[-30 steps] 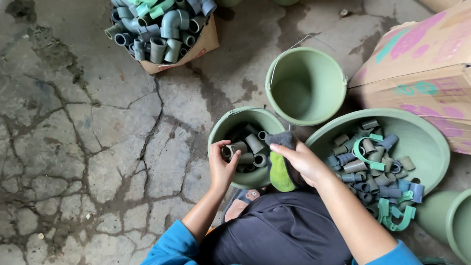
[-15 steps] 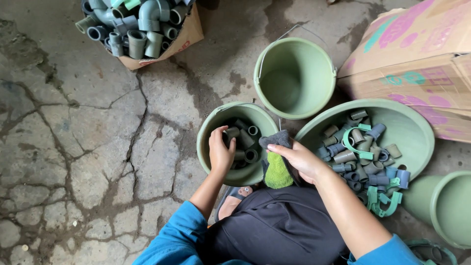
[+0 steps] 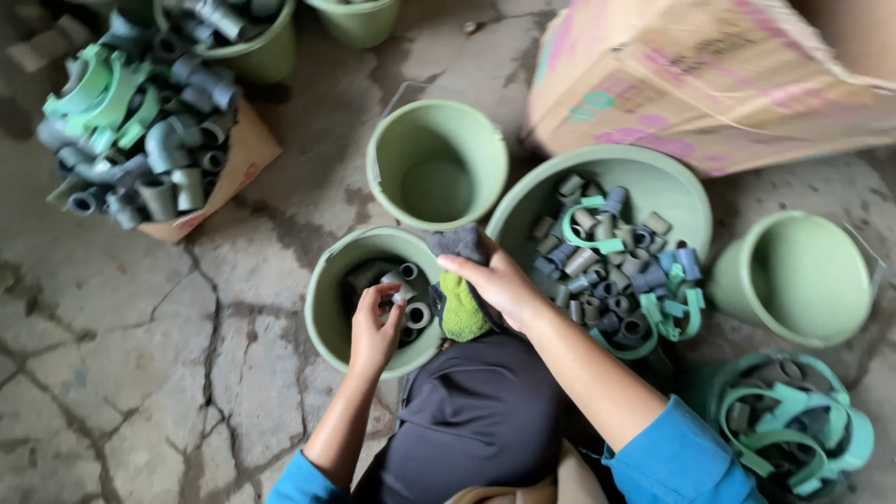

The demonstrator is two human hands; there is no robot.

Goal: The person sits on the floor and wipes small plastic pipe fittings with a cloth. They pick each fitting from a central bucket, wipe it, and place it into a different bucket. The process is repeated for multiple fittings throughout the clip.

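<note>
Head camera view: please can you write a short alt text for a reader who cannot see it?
Seen from above, a person's left hand reaches into a green bucket of grey pipe fittings, while the right hand holds a grey and green cloth at its rim. Around them on the cracked concrete floor stand an empty green bucket, a green basin of fittings and a cardboard box.
</note>
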